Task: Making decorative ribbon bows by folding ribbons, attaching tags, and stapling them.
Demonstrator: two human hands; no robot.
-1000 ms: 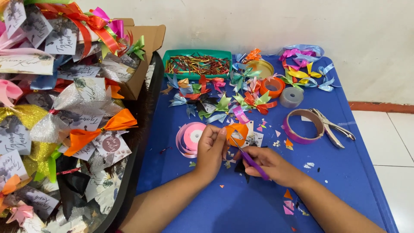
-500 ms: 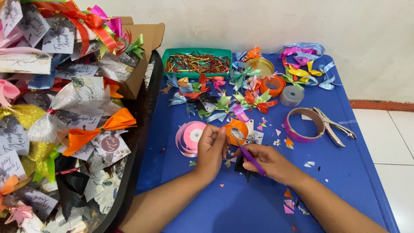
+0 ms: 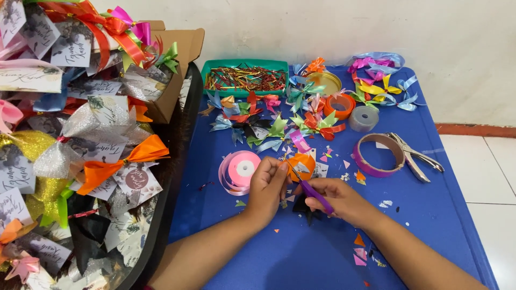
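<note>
My left hand (image 3: 269, 185) pinches a small piece of ribbon at its fingertips, just above the blue table (image 3: 301, 252). My right hand (image 3: 338, 200) grips purple-handled scissors (image 3: 314, 194), whose blades point up-left toward the left fingertips. A black ribbon bow (image 3: 303, 207) lies under my right hand. An orange ribbon roll (image 3: 302, 165) sits right behind the scissors' tips, and a pink ribbon roll (image 3: 240, 171) lies left of my left hand.
Several finished ribbon bows (image 3: 279, 126) lie mid-table. A green tray (image 3: 245, 77) of metallic twist ties stands at the back. A purple ribbon ring (image 3: 379, 156) and hole punch (image 3: 416, 156) lie right. Boxes of wrapped gifts with bows (image 3: 80, 134) crowd the left.
Both hands stayed in place over the table; the scissors shifted slightly toward the left fingertips. The view moved a little.
</note>
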